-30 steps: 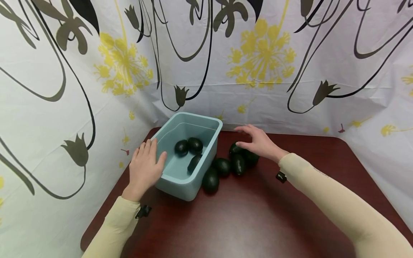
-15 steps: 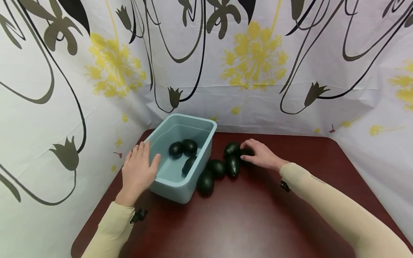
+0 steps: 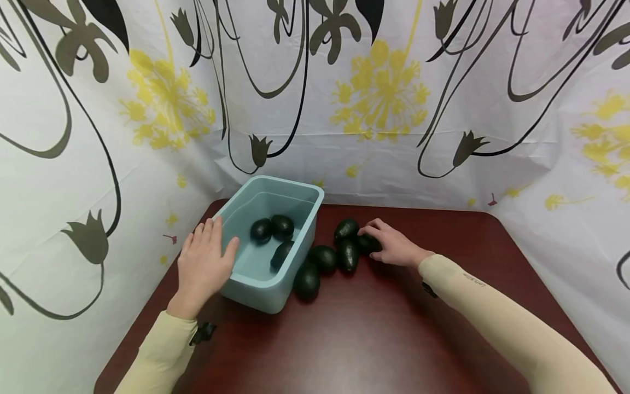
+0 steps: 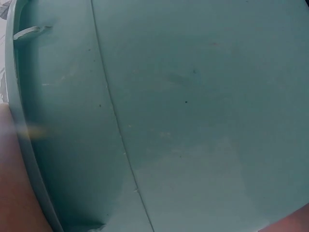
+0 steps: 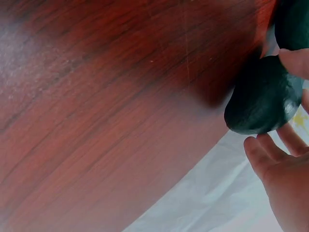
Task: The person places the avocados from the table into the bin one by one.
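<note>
My right hand (image 3: 392, 245) holds a dark green avocado (image 3: 367, 244) on the table, right of the bin. In the right wrist view the thumb lies on one side of this avocado (image 5: 263, 96) and the fingers curl at the other. With fingers straight, my left hand (image 3: 204, 265) rests against the left rim of a light blue plastic bin (image 3: 253, 300). Three avocados (image 3: 283, 226) lie inside it. Bin wall (image 4: 193, 121) fills the left wrist view. Between the bin and my right hand are several more avocados (image 3: 348, 256), bunched together.
The dark red wooden table (image 3: 374, 339) has rounded corners. Behind and to the left hangs a white patterned cloth (image 3: 384, 180), close to the table's far edge. One avocado (image 3: 307, 280) sits right beside the bin's outer wall.
My right hand has come down from above the avocados and its fingers have closed round the rightmost one. The left hand stays at the bin. The head view has shifted slightly.
</note>
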`<state>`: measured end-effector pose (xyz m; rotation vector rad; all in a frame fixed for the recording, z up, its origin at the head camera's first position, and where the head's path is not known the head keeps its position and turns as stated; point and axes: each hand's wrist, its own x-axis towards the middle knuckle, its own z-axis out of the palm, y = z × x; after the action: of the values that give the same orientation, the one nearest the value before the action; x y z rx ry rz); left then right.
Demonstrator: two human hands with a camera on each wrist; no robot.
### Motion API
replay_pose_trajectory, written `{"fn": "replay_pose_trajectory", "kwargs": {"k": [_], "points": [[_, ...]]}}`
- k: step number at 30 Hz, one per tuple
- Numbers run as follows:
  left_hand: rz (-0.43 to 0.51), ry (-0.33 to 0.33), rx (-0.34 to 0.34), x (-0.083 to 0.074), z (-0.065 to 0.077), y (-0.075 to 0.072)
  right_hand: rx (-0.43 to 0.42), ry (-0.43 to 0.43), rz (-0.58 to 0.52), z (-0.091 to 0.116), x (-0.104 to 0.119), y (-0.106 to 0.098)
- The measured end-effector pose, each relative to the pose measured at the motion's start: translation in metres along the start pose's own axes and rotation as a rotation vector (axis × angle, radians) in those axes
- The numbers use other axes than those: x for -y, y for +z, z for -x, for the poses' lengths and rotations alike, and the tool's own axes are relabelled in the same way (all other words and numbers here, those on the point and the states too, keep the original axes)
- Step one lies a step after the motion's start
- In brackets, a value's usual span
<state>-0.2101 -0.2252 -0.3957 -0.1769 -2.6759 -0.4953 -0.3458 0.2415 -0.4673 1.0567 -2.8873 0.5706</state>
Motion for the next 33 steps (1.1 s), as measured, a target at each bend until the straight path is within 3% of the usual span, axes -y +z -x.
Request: {"fn": "replay_pose_trajectory", "kwargs": {"k": [9, 15, 19, 25, 33], "points": [[-0.004, -0.002, 0.025, -0.001, -0.009, 0.0, -0.062, -0.008, 0.053, -0.005, -0.012, -0.003], [-0.014, -0.006, -0.009, 0.0, -0.003, 0.003, -0.084, -0.002, 0.102, -0.005, -0.014, 0.005], [-0.027, -0.009, 0.006, -0.003, 0.0, 0.004, -0.091, -0.007, 0.114, 0.005, -0.016, 0.013], [-0.03, -0.014, 0.019, -0.009, -0.003, 0.005, -0.039, 0.037, 0.017, 0.016, -0.02, 0.008], [-0.039, -0.033, 0.021, -0.004, 0.001, -0.001, -0.04, 0.011, -0.083, 0.015, -0.013, 0.009]]}}
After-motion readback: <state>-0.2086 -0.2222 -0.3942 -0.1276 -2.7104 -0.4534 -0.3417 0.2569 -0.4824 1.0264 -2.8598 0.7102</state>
